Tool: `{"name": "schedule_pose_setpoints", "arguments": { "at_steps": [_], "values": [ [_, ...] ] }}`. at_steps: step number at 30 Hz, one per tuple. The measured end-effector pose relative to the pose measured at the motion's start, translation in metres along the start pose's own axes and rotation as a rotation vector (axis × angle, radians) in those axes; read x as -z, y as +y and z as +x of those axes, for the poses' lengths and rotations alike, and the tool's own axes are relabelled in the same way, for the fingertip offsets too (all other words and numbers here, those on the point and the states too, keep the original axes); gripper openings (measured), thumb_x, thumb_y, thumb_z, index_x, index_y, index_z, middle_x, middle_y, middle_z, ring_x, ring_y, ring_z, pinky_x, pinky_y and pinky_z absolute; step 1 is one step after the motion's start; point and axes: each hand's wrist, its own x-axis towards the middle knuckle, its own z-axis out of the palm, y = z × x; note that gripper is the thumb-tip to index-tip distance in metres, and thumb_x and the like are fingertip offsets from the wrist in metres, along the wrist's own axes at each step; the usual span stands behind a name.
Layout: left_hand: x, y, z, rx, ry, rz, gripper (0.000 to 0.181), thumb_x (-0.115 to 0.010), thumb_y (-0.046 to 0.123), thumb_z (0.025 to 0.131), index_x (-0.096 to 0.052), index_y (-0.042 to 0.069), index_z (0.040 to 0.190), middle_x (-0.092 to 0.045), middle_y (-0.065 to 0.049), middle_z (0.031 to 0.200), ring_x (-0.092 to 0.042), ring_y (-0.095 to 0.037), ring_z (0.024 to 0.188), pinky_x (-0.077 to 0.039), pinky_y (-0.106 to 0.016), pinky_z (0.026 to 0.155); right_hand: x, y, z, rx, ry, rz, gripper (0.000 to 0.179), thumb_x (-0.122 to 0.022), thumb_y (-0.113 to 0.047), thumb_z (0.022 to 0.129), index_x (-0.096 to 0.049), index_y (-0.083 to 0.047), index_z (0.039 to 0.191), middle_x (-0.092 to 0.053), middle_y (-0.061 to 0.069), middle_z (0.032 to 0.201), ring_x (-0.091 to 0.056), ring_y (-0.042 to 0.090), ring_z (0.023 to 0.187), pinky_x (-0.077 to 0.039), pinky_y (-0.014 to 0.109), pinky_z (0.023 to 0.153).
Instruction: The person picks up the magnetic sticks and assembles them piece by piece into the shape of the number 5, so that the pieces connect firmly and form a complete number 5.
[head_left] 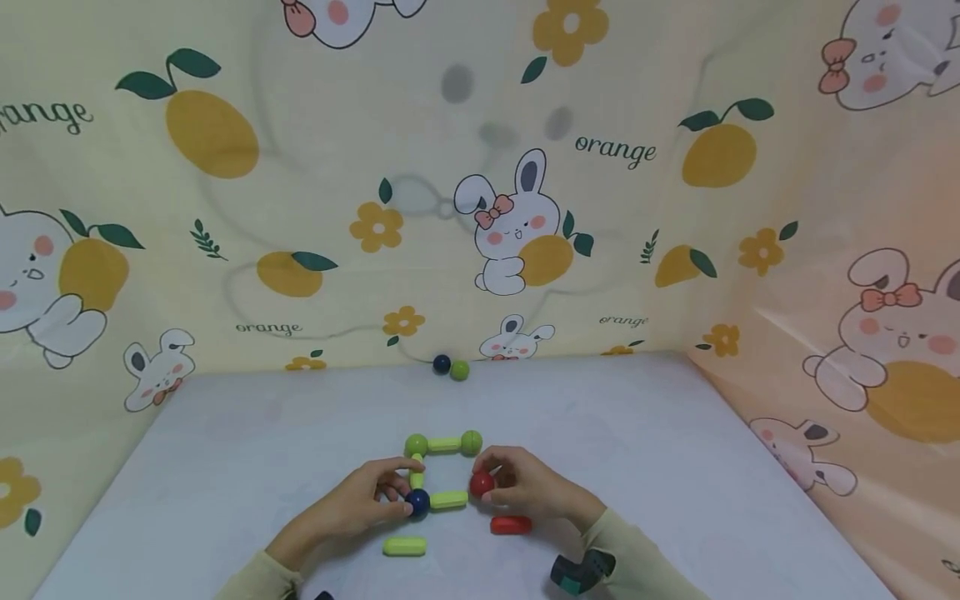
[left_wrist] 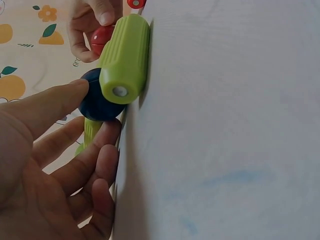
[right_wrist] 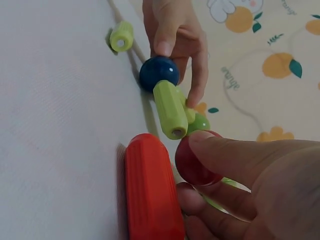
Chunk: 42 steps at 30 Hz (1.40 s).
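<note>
My left hand (head_left: 365, 497) pinches a dark blue ball (head_left: 417, 502), its thumb on the ball and a finger along a light green rod (head_left: 417, 472). That rod runs back to a green ball (head_left: 416, 445), from which another green rod (head_left: 444, 445) leads to a second green ball (head_left: 471, 442). A further green rod (head_left: 449, 500) extends rightward from the blue ball, its metal-tipped end bare in the right wrist view. My right hand (head_left: 534, 486) pinches a red ball (right_wrist: 196, 161) between thumb and fingers, close beside that end; in the right wrist view a small gap appears between them.
A red rod (head_left: 511, 525) lies on the white table just in front of the right hand. A loose green rod (head_left: 405, 547) lies nearer the front, by the left hand. Another blue ball (head_left: 442, 364) and green ball (head_left: 460, 371) sit at the back wall.
</note>
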Motion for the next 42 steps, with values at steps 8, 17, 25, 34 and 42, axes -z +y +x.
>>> {"name": "schedule_pose_setpoints", "arguments": {
  "at_steps": [8, 17, 25, 34, 42],
  "values": [
    [-0.0001, -0.0011, 0.0000, -0.011, -0.002, 0.002, 0.057, -0.076, 0.012, 0.088, -0.055, 0.006, 0.140, -0.067, -0.006, 0.103, -0.060, -0.018, 0.093, -0.049, -0.021, 0.076, -0.0001, 0.0017, -0.0021, -0.001, -0.025, -0.006, 0.029, -0.076, -0.012, 0.089, -0.064, -0.018, 0.114, -0.067, -0.003, 0.112, -0.060, 0.017, 0.100, -0.051, 0.030, 0.089],
    [-0.0004, -0.0010, 0.0004, -0.006, 0.003, 0.001, 0.056, -0.076, 0.012, 0.088, -0.056, 0.006, 0.140, -0.067, -0.006, 0.102, -0.059, -0.019, 0.093, -0.049, -0.021, 0.075, -0.0020, 0.0033, -0.0018, -0.002, -0.012, -0.031, 0.028, -0.078, -0.013, 0.088, -0.065, -0.021, 0.112, -0.066, -0.006, 0.107, -0.058, 0.015, 0.100, -0.048, 0.027, 0.090],
    [-0.0004, 0.0001, -0.0005, 0.007, 0.007, 0.005, 0.056, -0.076, 0.013, 0.088, -0.055, 0.007, 0.140, -0.067, -0.005, 0.103, -0.059, -0.019, 0.093, -0.048, -0.022, 0.073, -0.0044, 0.0016, -0.0015, -0.014, -0.011, -0.030, 0.029, -0.079, -0.015, 0.087, -0.067, -0.023, 0.112, -0.067, -0.006, 0.107, -0.058, 0.014, 0.099, -0.047, 0.025, 0.088],
    [-0.0010, -0.0008, -0.0003, 0.001, 0.005, 0.006, 0.057, -0.076, 0.013, 0.088, -0.055, 0.007, 0.141, -0.067, -0.005, 0.103, -0.059, -0.019, 0.093, -0.047, -0.022, 0.073, -0.0050, -0.0003, -0.0023, -0.010, -0.017, -0.042, 0.028, -0.079, -0.015, 0.087, -0.067, -0.021, 0.112, -0.067, -0.005, 0.108, -0.057, 0.012, 0.099, -0.047, 0.025, 0.089],
    [-0.0004, -0.0002, 0.0001, 0.013, 0.008, 0.012, 0.056, -0.076, 0.014, 0.088, -0.056, 0.009, 0.141, -0.067, -0.005, 0.103, -0.059, -0.019, 0.093, -0.047, -0.022, 0.073, -0.0048, -0.0010, -0.0031, -0.010, -0.021, -0.052, 0.028, -0.078, -0.016, 0.088, -0.066, -0.021, 0.113, -0.067, -0.006, 0.109, -0.057, 0.012, 0.100, -0.046, 0.025, 0.089]
  ]
}}
